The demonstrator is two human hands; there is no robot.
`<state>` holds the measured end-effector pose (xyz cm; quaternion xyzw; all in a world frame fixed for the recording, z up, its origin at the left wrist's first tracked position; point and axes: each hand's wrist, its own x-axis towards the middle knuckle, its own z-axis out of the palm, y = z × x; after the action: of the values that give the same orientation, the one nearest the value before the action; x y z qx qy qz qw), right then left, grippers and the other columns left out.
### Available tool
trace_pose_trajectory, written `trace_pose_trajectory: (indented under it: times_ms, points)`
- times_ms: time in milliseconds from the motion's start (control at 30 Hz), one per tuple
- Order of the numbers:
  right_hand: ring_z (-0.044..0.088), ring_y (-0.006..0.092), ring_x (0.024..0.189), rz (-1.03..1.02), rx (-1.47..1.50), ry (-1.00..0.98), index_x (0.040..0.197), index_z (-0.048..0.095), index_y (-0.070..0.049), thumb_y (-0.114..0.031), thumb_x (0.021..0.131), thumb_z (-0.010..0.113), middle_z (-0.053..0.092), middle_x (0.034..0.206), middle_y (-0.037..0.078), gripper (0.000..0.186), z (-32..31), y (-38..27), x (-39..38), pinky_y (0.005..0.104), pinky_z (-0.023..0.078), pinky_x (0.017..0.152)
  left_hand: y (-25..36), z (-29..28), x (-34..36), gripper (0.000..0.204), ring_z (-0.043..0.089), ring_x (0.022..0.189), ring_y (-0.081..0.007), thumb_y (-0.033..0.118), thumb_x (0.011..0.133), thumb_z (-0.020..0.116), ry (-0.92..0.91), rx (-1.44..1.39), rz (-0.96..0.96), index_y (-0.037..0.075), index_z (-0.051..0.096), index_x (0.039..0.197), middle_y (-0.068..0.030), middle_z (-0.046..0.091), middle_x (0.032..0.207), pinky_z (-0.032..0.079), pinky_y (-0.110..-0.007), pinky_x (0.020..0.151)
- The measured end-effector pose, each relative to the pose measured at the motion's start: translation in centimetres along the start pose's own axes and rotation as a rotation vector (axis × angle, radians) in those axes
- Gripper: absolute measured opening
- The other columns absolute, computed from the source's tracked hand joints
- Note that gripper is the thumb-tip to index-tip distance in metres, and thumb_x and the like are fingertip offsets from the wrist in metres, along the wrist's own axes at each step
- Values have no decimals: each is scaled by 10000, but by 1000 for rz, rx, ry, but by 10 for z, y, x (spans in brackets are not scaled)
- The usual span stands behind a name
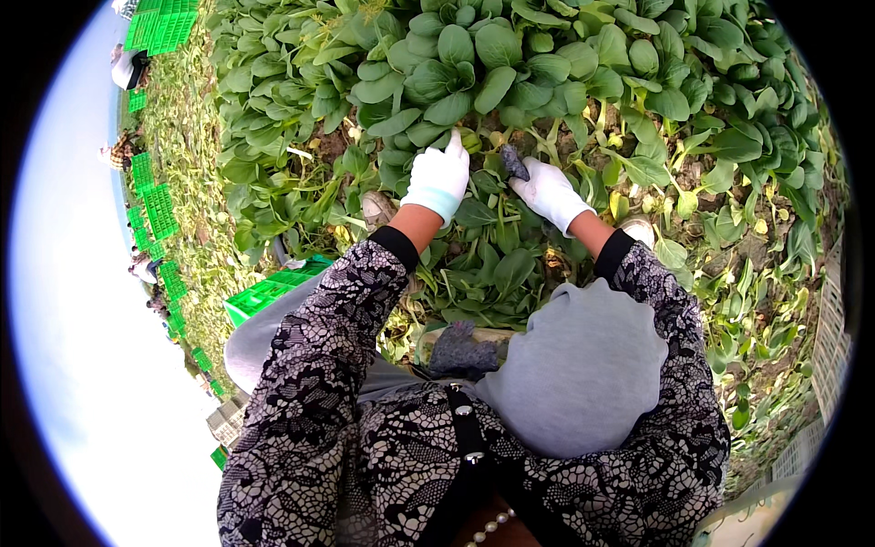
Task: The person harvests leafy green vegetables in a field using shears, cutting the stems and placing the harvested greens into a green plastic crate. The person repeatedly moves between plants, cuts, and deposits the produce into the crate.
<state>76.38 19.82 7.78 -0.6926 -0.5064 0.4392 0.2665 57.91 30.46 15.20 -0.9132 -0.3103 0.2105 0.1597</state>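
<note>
the left hand [437, 180], in a white glove, is at the near edge of the big leafy plant [456, 68], its index finger stretched up to the lowest leaves; whether its other fingers grip anything i cannot tell. the right hand [549, 191], gloved alike, is nearer the wearer than the plant and to its right, closed on a dark lumpy thing [513, 162], perhaps the wrapped grip of a tool whose working end does not show. the step in hand looks like getting at the plant's base; i judge the next move calls for the left hand to steady the stem low down and the right to bring its thing in close, clear of the left fingers. on the wearer's side of the plant, past both hands, loose greens [497, 269] lie on the ground between two shoes [376, 210], with the grey-clad knees [574, 369] nearer still. to the plant's left and nearer the wearer is a green crate [273, 296]; well off to its left, more crates [159, 211] stand in a line beside other people [144, 269].
</note>
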Motion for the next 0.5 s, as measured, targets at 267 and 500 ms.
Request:
trace_pose_trajectory:
  times_ms: [267,500]
  points:
    - [643,481,1012,6,55,-86,1140,622,36,-355,897,625,681,1030,314,460,9,7,29,492,505,897,-14,-21,38,327,703,998,-346,121,902,600,-205,-171,-91,48,610,1221,-220,539,1432,568,-457,822]
    - [659,440,986,37,97,-241,1134,635,53,-355,936,615,689,1014,281,454,13,12,42,463,507,883,-2,-12,22,299,713,921,-322,112,866,631,-73,-137,-42,67,611,1160,-165,620,1206,576,-446,761]
